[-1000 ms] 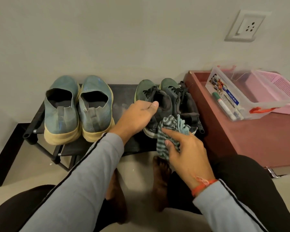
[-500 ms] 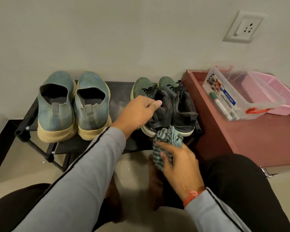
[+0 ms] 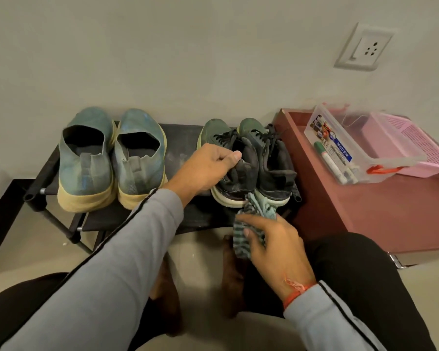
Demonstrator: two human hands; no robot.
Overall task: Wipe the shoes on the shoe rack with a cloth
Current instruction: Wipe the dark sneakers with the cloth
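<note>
Head camera: the left hand point(image 3: 208, 168) grips the heel collar of the left green lace-up sneaker point(image 3: 232, 168) on the black shoe rack point(image 3: 180, 138). At its five o'clock, the right hand point(image 3: 276, 247) clutches the striped cloth point(image 3: 249, 224), touching the sneaker's sole.

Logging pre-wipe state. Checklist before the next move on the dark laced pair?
1. Left hand grips the heel collar of the left dark laced shoe: ok.
2. Right hand holds the striped cloth: ok.
3. Cloth in contact with the shoe: its top edge overlaps the white sole at the heel, true contact cannot tell.
4. Shoe seated on the shoe rack: ok, not lifted.
5. Right dark laced shoe close alongside, may get in the way of wiping the inner side: not ok.
6. Blue slip-on pair clear of both hands: ok.
</note>
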